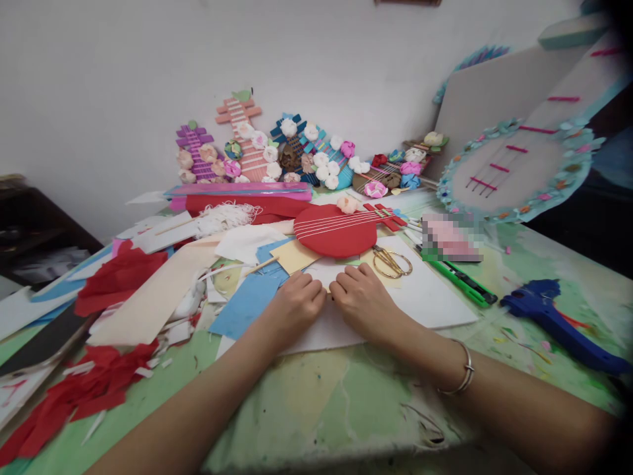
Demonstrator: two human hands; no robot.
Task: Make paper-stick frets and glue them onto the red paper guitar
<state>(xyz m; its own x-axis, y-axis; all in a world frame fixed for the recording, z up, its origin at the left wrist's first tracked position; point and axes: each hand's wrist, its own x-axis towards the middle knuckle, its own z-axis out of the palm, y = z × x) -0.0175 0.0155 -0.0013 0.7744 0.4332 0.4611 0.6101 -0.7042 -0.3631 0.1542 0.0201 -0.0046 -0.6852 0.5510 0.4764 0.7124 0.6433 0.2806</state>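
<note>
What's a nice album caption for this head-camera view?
Left hand and right hand, both curled, close together before a white-stringed, red, lute-shaped craft, gold-handled metal scissors nearby.

Stained green table (pixel 297 409), blue glue gun (pixel 564 328), white sheet (pixel 430 298), red scraps (pixel 106 379)

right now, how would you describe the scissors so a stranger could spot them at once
On the mostly green table, find the white sheet near its middle. Just beyond the right hand, beside the red stringed craft piece, lie the scissors. Their gold looped handles set them apart from the bright green cutter to their right.
</note>
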